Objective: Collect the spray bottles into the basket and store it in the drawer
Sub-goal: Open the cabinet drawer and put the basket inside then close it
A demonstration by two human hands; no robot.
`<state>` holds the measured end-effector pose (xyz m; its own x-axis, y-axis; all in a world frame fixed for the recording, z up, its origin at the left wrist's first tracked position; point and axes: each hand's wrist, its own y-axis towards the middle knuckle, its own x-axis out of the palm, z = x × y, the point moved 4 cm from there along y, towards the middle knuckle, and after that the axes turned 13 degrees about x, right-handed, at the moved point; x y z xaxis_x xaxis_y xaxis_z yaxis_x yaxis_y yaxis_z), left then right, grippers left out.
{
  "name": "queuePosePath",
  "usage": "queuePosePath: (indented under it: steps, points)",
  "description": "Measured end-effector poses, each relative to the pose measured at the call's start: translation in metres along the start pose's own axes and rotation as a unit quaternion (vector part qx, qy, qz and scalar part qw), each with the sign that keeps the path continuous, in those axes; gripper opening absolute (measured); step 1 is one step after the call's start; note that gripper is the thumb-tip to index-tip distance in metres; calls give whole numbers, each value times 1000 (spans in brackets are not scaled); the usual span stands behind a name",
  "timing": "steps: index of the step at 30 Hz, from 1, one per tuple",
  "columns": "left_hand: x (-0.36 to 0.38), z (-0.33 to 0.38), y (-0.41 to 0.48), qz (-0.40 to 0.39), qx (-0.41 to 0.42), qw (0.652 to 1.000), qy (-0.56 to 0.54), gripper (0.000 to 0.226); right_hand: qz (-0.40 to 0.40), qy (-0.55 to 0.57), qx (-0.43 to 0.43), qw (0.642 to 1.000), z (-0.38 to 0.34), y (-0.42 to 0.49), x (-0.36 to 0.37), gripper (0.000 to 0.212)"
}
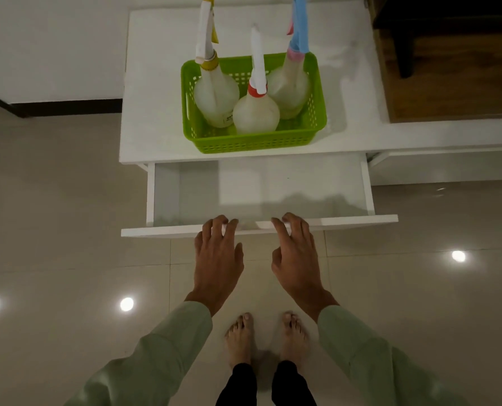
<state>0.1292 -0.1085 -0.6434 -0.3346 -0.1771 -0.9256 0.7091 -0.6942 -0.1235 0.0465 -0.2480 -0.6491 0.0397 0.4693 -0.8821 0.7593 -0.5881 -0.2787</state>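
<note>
A green plastic basket (pixel 255 143) stands on the white cabinet top (pixel 153 112). Three translucent spray bottles stand upright in it: one with a yellow collar (pixel 216 96) at the left, one with a red collar (pixel 255 114) in front, one with a pink collar and blue trigger (pixel 289 83) at the right. Below the top, a white drawer (pixel 302 186) is pulled out and holds nothing. My left hand (pixel 217 259) and my right hand (pixel 296 259) have their fingertips hooked over the top edge of the drawer front (pixel 346 222), side by side near its middle.
Glossy beige floor tiles (pixel 68 230) surround the cabinet, with my bare feet (pixel 267 338) just behind the drawer front. A dark wooden surface (pixel 448 68) adjoins the cabinet top at the right. A white wall with a dark skirting (pixel 68 108) is at the left.
</note>
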Motion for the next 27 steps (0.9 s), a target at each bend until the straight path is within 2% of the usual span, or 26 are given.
queuePosePath:
  steps: [9, 27]
  points:
    - [8, 15, -39, -14, -21, 999, -19, 49, -18, -50, -12, 998, 14, -37, 3, 62]
    - [18, 29, -86, -32, -62, 997, -27, 37, -44, -54, 11, 998, 29, -78, 9, 43]
